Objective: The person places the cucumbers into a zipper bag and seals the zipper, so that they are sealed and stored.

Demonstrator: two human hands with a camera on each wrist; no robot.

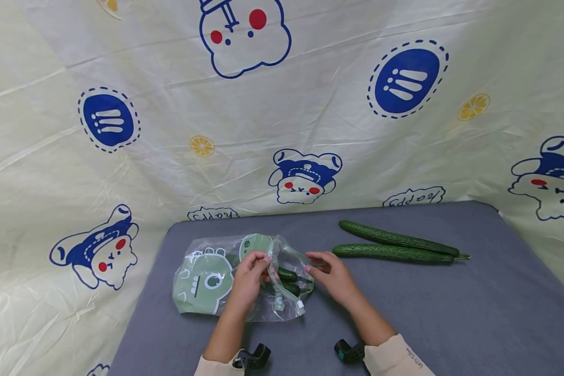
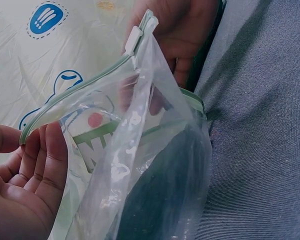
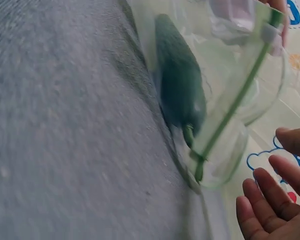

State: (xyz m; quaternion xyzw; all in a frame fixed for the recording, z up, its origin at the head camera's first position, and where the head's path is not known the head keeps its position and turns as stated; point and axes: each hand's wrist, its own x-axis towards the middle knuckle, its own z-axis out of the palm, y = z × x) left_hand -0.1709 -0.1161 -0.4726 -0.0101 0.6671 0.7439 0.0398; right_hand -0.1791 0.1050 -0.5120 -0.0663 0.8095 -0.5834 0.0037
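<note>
Grey cloth (image 1: 451, 313) underlies the left hand (image 1: 247, 278) pinching a bag rim (image 2: 76, 88) and the loose-fingered right hand (image 1: 337, 280).

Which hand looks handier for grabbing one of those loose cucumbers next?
Probably the right hand: it is nearer the loose cucumbers, and its fingers look free, while the left hand pinches the edge of the clear bag.

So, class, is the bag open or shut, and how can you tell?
The bag is open: its zip edges stand apart, leaving a gap.
</note>
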